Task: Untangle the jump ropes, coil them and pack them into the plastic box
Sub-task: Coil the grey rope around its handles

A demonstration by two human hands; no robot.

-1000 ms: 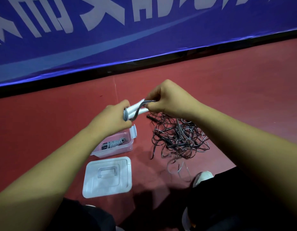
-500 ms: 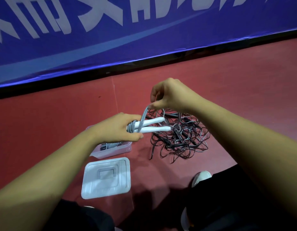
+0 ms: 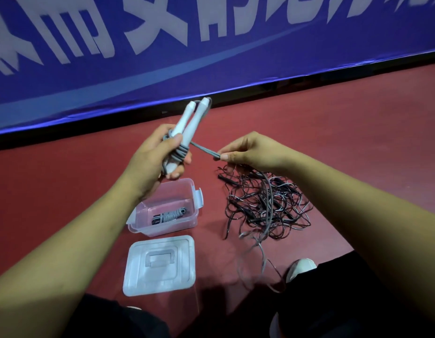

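One coiled rope (image 3: 168, 215) lies in the box (image 3: 184, 224). The left hand (image 3: 151, 156) grips the handles (image 3: 193, 124); the right hand (image 3: 250, 150) pinches the cord (image 3: 204, 150). A tangle (image 3: 265, 206), perhaps several ropes, is left on the floor (image 3: 333, 132).

On the red floor (image 3: 333, 132) sit the open plastic box (image 3: 162, 226), its lid (image 3: 160, 264) just nearer me, the tangle of jump ropes (image 3: 265, 206) to their right, my shoe (image 3: 300, 268) nearby.

Top edge cuts off banner (image 3: 211, 69) lettering. left forearm (image 3: 101, 228) hides far left corner of plastic box (image 3: 195, 198). left hand (image 3: 153, 154) covers middle of white handles (image 3: 189, 125). Rope count in tangle (image 3: 265, 206) unreadable. grey rope (image 3: 261, 254) blurred near shoe (image 3: 300, 267), itself half hidden by trouser leg (image 3: 333, 301).
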